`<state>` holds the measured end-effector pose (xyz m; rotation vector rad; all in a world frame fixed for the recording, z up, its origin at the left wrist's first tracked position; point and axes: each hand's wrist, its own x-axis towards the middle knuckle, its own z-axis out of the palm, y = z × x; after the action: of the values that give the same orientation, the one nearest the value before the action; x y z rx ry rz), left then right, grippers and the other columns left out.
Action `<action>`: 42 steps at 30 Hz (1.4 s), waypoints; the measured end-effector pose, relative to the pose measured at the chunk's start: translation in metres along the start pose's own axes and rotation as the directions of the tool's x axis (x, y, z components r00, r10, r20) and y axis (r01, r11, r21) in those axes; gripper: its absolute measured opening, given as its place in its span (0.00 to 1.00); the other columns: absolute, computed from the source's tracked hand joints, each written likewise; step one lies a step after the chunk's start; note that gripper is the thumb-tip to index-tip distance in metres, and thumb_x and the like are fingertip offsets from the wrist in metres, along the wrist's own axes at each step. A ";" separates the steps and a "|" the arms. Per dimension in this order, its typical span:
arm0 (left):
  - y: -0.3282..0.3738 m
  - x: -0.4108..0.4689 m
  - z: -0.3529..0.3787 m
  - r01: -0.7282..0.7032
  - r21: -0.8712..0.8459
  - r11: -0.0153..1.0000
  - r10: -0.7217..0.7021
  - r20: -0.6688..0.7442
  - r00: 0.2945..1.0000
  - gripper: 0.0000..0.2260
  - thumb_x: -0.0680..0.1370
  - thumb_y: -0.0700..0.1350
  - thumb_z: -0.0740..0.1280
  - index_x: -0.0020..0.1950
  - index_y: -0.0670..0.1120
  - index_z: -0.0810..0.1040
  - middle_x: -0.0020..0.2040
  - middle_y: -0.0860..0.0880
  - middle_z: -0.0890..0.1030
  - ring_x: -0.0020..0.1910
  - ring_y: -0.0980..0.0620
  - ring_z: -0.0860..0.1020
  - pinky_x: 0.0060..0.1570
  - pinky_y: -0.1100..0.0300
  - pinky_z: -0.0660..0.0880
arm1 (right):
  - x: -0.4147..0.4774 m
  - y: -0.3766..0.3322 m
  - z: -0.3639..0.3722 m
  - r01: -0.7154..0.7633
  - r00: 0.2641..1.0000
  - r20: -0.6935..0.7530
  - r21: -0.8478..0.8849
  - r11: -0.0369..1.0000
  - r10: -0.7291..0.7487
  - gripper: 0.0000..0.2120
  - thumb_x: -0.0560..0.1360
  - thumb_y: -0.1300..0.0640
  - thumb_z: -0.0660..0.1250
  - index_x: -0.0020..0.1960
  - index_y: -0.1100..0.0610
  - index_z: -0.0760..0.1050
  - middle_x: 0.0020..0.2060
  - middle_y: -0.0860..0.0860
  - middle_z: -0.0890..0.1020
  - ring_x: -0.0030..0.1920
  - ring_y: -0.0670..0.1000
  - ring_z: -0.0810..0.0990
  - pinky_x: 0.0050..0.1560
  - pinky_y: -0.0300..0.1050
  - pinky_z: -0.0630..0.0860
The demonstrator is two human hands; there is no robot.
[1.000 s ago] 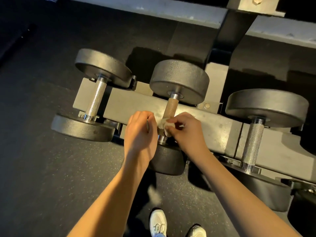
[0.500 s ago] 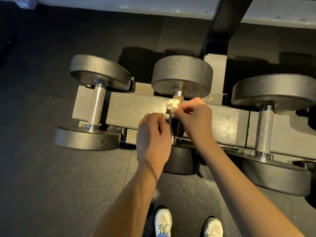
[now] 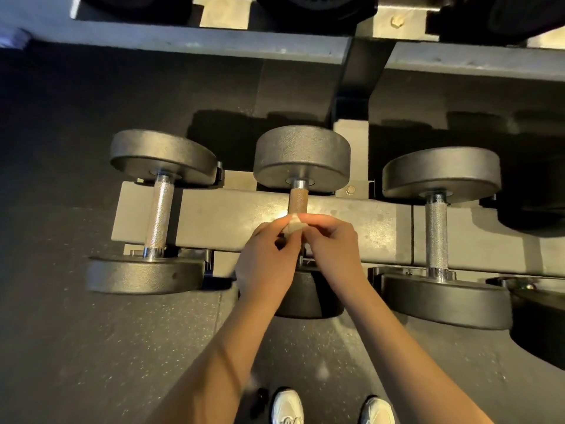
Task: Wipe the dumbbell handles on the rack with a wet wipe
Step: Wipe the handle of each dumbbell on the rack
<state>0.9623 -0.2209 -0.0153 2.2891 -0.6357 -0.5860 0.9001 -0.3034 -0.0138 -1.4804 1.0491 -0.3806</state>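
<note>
Both hands have drawn back from the far head to mid-handle. On the rack (image 3: 232, 215), the middle dumbbell (image 3: 302, 154) has its handle (image 3: 299, 198) wrapped by the wet wipe (image 3: 293, 225), pinched together by the left hand (image 3: 269, 264) and right hand (image 3: 333, 244). Bunched so small, the wipe could miss the underside.

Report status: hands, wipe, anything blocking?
Both left hand and right hand pinch wet wipe. Wipe on middle dumbbell handle, far part bare. Nothing blocking.
</note>
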 end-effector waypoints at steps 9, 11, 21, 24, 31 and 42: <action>-0.006 0.045 -0.008 -0.122 -0.227 0.966 0.107 -0.076 0.991 0.08 0.78 0.42 0.65 0.55 0.48 0.81 0.49 0.53 0.79 0.48 0.58 0.76 0.46 0.72 0.70 | -0.034 0.009 0.012 -0.019 0.971 -0.238 -0.191 0.981 -0.027 0.14 0.80 0.51 0.58 0.61 0.50 0.77 0.57 0.44 0.80 0.58 0.43 0.76 0.61 0.43 0.72; -0.003 0.063 -0.003 -0.169 -0.215 0.962 0.146 -0.119 0.982 0.08 0.78 0.43 0.65 0.56 0.46 0.81 0.51 0.49 0.80 0.50 0.55 0.76 0.46 0.74 0.68 | -0.034 0.007 0.011 -0.067 0.966 -0.257 -0.195 0.979 0.015 0.17 0.80 0.49 0.58 0.66 0.50 0.74 0.63 0.45 0.77 0.63 0.45 0.73 0.64 0.43 0.69; -0.005 0.058 0.001 -0.414 0.147 0.898 0.422 -0.023 0.906 0.03 0.73 0.36 0.71 0.38 0.38 0.81 0.38 0.44 0.76 0.38 0.47 0.74 0.38 0.65 0.65 | -0.033 0.008 0.012 -0.059 0.964 -0.267 -0.189 0.980 0.006 0.16 0.79 0.50 0.57 0.61 0.53 0.77 0.55 0.46 0.80 0.57 0.45 0.76 0.59 0.45 0.73; -0.006 0.050 -0.002 -0.448 0.196 0.872 0.436 0.101 0.894 0.05 0.75 0.40 0.70 0.45 0.38 0.83 0.44 0.44 0.77 0.43 0.49 0.74 0.40 0.67 0.63 | -0.035 0.006 0.012 -0.058 0.964 -0.267 -0.185 0.981 0.007 0.13 0.79 0.50 0.57 0.55 0.50 0.78 0.50 0.43 0.80 0.51 0.43 0.77 0.54 0.45 0.74; 0.008 0.072 0.004 -0.351 0.024 0.936 0.352 -0.043 0.935 0.06 0.77 0.41 0.67 0.49 0.41 0.82 0.49 0.46 0.76 0.47 0.53 0.73 0.42 0.74 0.62 | -0.035 0.007 0.012 -0.037 0.961 -0.275 -0.204 0.978 -0.021 0.10 0.79 0.51 0.57 0.42 0.46 0.75 0.40 0.44 0.79 0.43 0.44 0.76 0.42 0.42 0.71; -0.010 0.059 -0.003 -0.313 0.040 0.949 0.308 0.089 0.947 0.06 0.77 0.43 0.67 0.40 0.45 0.80 0.42 0.50 0.74 0.39 0.56 0.71 0.38 0.70 0.65 | -0.033 0.011 0.012 -0.041 0.953 -0.301 -0.232 0.972 -0.032 0.10 0.78 0.52 0.58 0.43 0.47 0.77 0.42 0.44 0.80 0.45 0.45 0.76 0.44 0.43 0.72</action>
<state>1.0124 -0.2471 -0.0339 2.1606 -1.0404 -0.5153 0.8872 -0.2687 -0.0153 -1.6650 1.3801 -0.5050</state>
